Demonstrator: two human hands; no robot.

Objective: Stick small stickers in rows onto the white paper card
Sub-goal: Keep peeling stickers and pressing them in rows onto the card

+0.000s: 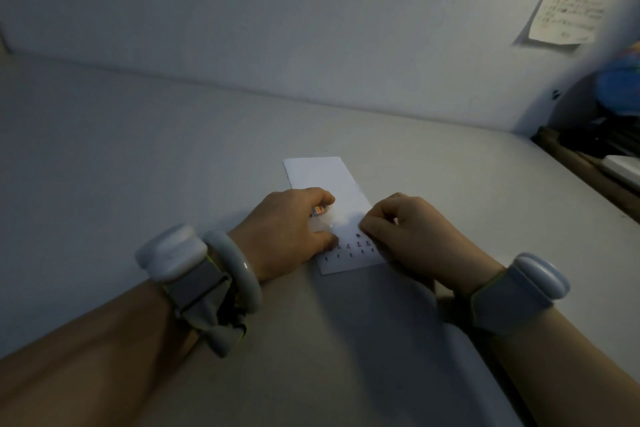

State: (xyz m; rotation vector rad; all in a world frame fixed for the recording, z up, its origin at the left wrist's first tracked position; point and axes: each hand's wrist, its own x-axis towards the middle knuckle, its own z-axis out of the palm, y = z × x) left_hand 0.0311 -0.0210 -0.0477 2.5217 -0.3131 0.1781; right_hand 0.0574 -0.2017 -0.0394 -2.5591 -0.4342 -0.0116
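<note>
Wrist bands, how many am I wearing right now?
3: a padded band and a smooth bangle on the left wrist, one padded band on the right wrist.

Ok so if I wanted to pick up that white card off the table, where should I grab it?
Probably the bare far end of the white card, coming from the wall side. It lies flat on the table, so slide a fingertip under that short edge, then pinch. The near end carries the stickers and sits under the left hand and right hand.
</note>
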